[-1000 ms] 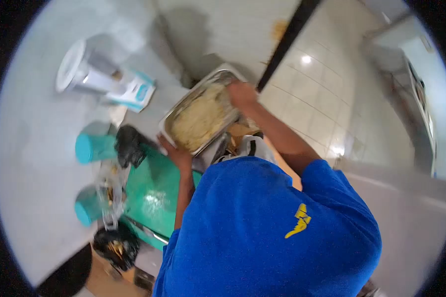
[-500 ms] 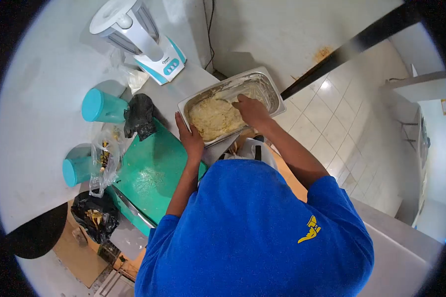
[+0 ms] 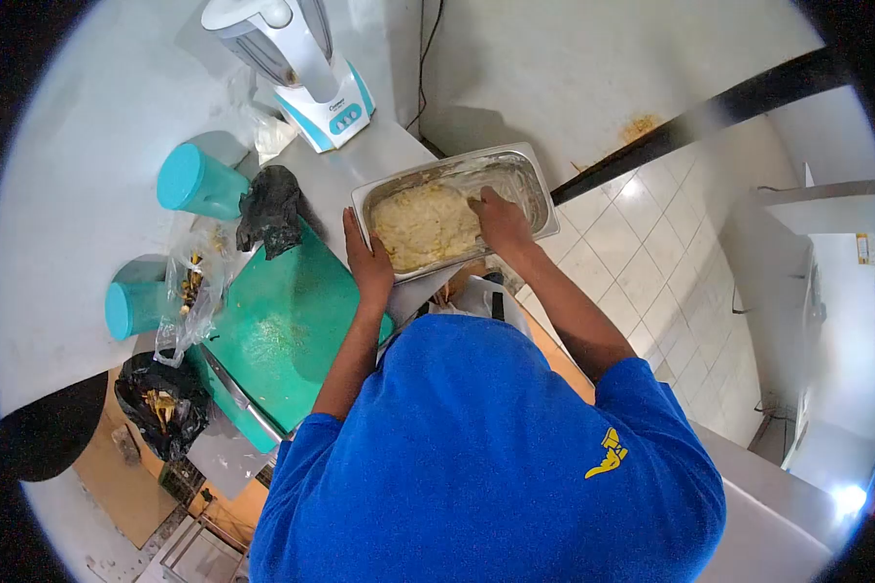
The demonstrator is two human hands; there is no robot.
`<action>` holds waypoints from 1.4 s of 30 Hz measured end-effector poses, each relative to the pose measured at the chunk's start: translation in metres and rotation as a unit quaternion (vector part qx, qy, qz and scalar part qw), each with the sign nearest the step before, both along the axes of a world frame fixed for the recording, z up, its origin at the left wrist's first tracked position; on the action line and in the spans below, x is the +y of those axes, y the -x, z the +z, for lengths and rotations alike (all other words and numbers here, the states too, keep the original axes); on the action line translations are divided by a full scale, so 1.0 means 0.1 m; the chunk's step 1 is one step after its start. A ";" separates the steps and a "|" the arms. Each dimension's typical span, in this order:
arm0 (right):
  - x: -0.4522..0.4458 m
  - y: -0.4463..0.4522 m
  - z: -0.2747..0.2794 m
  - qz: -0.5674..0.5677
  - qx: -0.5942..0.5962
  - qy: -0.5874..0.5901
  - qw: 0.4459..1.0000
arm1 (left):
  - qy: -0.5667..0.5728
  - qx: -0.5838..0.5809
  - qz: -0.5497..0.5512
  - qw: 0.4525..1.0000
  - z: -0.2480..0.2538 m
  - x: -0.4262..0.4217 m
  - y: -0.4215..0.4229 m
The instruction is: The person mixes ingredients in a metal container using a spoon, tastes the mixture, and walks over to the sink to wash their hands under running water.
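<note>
A deep rectangular metal pan (image 3: 447,264) holds a pale, lumpy, wet dough (image 3: 423,228), with smears up its far wall. My left hand (image 3: 367,264) grips the pan's left end, fingers stretched along the outer side and thumb by the near corner. Inside the right half of the pan, my right hand (image 3: 506,225) is closed at the edge of the dough. It seems to hold a slim metal utensil, which the fingers and dough now mostly hide.
Left of the pan lies a green cutting board (image 3: 287,316) with a knife (image 3: 243,394). A blender (image 3: 331,107) stands behind. Nearby are a teal-lidded container (image 3: 199,185), another container (image 3: 136,309), a clear bag (image 3: 190,296), a crumpled black bag (image 3: 270,214) and a scrap-filled black bag (image 3: 160,403).
My right hand has shifted slightly right and down within the pan, and the utensil has gone from sight. My left hand stays at the pan's end. The whole view has turned a little.
</note>
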State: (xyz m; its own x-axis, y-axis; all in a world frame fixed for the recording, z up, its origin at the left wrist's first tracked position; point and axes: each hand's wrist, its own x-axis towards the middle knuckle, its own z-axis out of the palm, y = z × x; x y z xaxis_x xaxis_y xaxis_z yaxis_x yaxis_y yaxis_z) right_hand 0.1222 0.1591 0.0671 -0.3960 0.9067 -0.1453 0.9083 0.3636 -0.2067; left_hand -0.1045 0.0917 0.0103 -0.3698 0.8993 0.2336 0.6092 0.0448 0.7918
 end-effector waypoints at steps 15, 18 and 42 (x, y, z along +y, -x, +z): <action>0.20 0.16 0.02 -0.016 -0.054 -0.035 0.998 | -0.007 -0.019 0.021 1.000 0.06 -0.03 -0.03; 0.44 0.19 -0.38 0.045 -0.026 -0.044 0.998 | -0.013 -0.024 0.024 0.999 0.05 -0.04 -0.02; 0.49 -0.22 0.28 0.355 -0.011 0.008 0.935 | -0.082 0.000 0.066 0.994 -0.02 -0.02 -0.05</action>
State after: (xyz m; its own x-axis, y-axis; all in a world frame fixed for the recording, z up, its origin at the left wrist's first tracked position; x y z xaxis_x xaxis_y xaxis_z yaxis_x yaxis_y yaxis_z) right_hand 0.1442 0.2085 0.0954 -0.8941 0.4139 -0.1713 0.4431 0.8734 -0.2021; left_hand -0.0999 0.0900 0.0080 -0.4824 0.7923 0.3736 0.6064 -0.0057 0.7952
